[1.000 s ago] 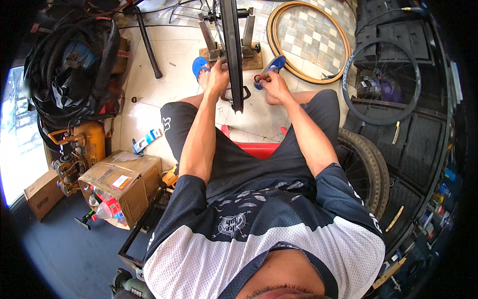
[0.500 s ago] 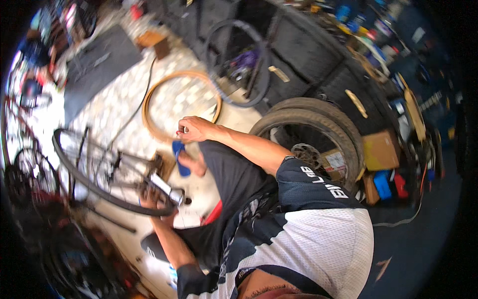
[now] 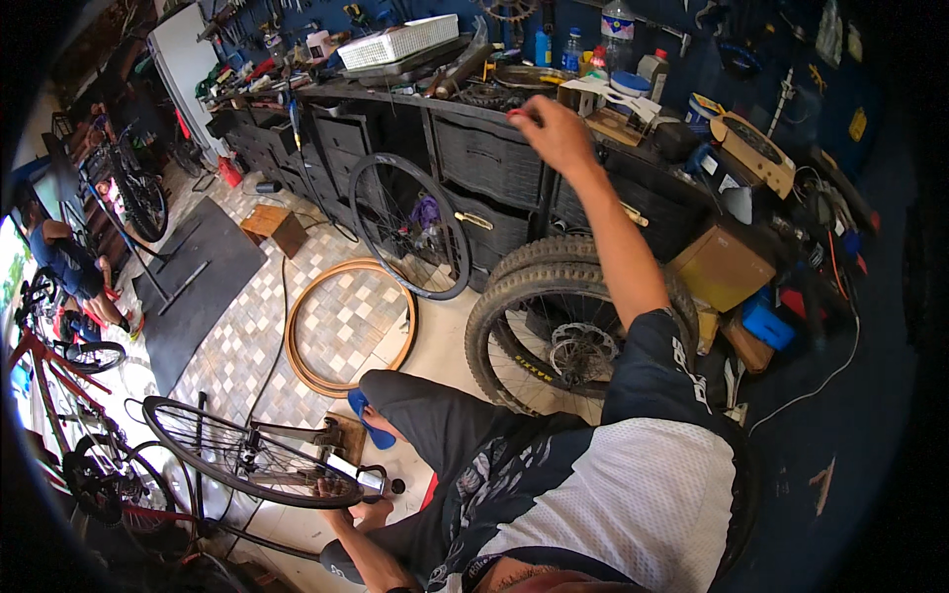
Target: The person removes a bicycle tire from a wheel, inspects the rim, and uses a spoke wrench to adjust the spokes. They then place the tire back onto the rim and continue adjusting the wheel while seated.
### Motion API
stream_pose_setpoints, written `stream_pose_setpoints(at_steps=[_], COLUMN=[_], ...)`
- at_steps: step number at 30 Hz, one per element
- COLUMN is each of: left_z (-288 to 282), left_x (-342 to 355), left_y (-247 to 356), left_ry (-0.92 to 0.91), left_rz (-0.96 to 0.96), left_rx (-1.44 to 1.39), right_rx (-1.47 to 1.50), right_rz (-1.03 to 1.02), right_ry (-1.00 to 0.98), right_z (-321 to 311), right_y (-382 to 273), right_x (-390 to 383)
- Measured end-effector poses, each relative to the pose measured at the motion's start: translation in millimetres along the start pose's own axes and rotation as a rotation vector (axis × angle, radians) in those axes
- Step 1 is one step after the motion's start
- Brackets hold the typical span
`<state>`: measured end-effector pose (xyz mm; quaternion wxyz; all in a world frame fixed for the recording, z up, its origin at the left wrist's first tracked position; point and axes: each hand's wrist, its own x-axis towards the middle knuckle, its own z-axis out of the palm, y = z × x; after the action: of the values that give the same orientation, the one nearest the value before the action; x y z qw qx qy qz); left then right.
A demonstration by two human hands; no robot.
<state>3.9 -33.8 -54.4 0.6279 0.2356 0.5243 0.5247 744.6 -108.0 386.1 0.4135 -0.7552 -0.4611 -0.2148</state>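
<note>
We look down past a seated person's chest at a black-tyred bicycle wheel (image 3: 247, 458) mounted in a metal stand (image 3: 318, 435) on the floor, and we place everything from that wheel. It lies ahead of the body and to the left. Seen from here it is a narrow oval, its long axis slanting from far left to near right, with the near end pointing at the person.

The left hand (image 3: 338, 491) is at this near end, by far the closer of the two. Tyre and spokes partly hide its fingers, so we cannot tell whether they grip the wheel or only rest by it.

The right hand (image 3: 559, 136) is well apart from the wheel, beyond it and to its right, at the end of an outstretched arm. Its thumb and finger are pinched around a small red object (image 3: 515, 115), too small for us to make out its shape. Behind that hand, on the same side of the wheel, runs a dark workbench (image 3: 484, 153); we cannot tell if they touch. Just beyond the wheel lie tan hoops (image 3: 293, 341).
</note>
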Motion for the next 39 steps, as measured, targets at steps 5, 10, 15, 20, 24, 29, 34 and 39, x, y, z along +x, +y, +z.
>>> stream_pose_setpoints(at_steps=[5, 10, 15, 20, 24, 29, 34, 39], left_z=[16, 14, 15, 25, 6, -18, -31, -26], left_x=[-13, -21, -25, -31, -23, -38, -7, -32], left_y=[1, -1, 2, 1, 3, -21, -30, -24], left_ry=[-0.042, 0.016, -0.042, 0.078, 0.113, 0.063, -0.270, 0.028], left_rz=[0.002, 0.085, 0.050, 0.052, 0.116, 0.008, -0.100, -0.061], left_rx=[-0.029, -0.053, -0.038, 0.056, 0.088, 0.021, -0.570, -0.331], right_rx=[-0.327, -0.547, -0.734, -0.689, -0.463, -0.407, -0.611, -0.535], right_rz=[0.069, 0.030, 0.111, 0.095, -0.054, 0.024, -0.015, 0.111], right_ry=[0.043, -0.100, -0.287, -0.253, -0.142, -0.229, -0.192, -0.262], right_z=[-45, -39, -28, -1, 85, 214, 275, 326], right_y=[57, 72, 74, 25, -7, -43, 49, 88], right_x=[17, 26, 46, 71, 118, 185, 252, 274])
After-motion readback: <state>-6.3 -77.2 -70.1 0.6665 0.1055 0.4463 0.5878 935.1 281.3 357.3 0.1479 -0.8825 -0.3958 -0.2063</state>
